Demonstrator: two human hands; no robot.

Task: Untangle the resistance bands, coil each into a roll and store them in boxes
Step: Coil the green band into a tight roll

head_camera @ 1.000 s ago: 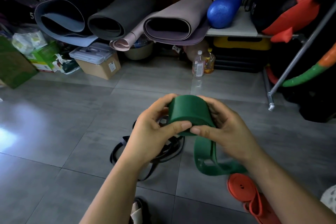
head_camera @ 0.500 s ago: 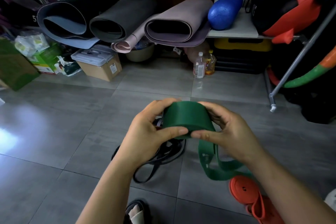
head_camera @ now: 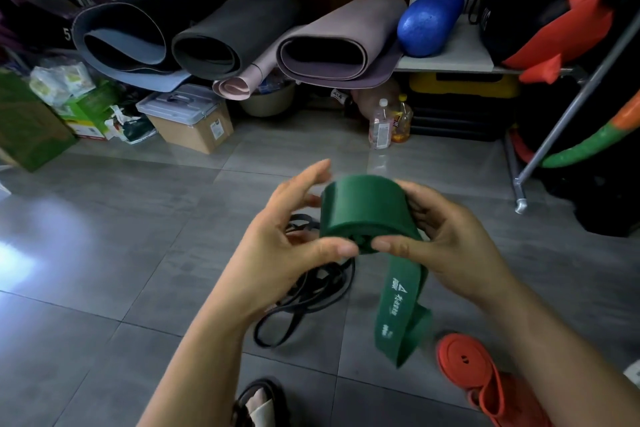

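I hold a wide green resistance band [head_camera: 363, 211], mostly wound into a thick roll, in front of me above the floor. My right hand [head_camera: 457, 246] grips the roll's right side with its thumb on the near end. My left hand [head_camera: 287, 239] has its thumb on the roll's near end and its fingers spread apart at the far side. A short green tail with white print hangs below the roll. A thin black band [head_camera: 311, 295] lies tangled on the tiles under my left hand. An orange band [head_camera: 467, 367], partly coiled, rests on the floor at lower right.
Several rolled yoga mats [head_camera: 221, 35] and a blue foam roller [head_camera: 429, 17] line the back wall. A cardboard box with a clear lidded case [head_camera: 194, 118], two bottles [head_camera: 388, 125], a metal rack leg [head_camera: 519, 201] and my sandalled foot [head_camera: 259, 406] are nearby. Grey tiled floor spreads to the left.
The roll has grown as more of the tail was wound on, so the hanging green tail is shorter. My left fingers have lifted off and spread.
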